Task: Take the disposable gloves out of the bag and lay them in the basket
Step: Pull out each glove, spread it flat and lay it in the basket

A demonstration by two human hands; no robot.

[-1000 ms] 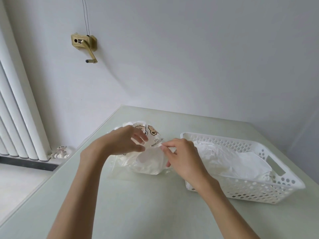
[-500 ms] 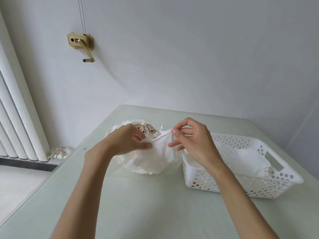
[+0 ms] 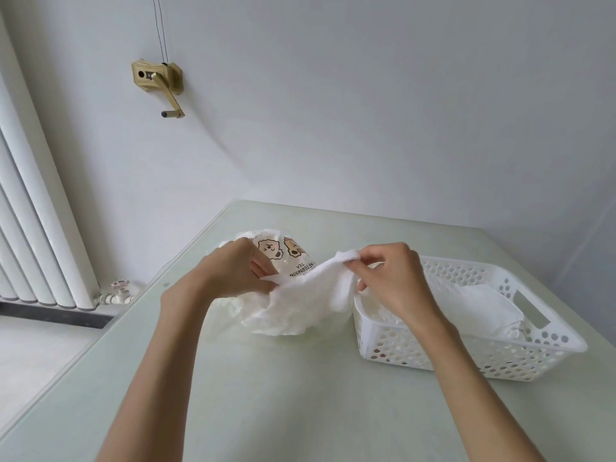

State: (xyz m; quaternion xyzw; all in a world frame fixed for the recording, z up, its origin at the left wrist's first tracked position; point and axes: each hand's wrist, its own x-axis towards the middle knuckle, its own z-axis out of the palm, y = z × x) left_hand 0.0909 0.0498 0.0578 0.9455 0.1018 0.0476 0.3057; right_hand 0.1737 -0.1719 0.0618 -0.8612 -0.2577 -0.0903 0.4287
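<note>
Pinching a thin white plastic glove [image 3: 310, 288], left hand [image 3: 233, 271] and right hand [image 3: 393, 278] fingers stretch it above the clear printed bag [image 3: 286, 258], beside the white perforated basket [image 3: 500, 358].

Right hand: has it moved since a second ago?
Yes. The right hand has risen off the bag and shifted right; it now pinches a glove above the near left corner of the basket.

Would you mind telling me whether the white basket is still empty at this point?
No, the basket already holds white crumpled gloves, while the right hand pinches another glove beside it.
</note>
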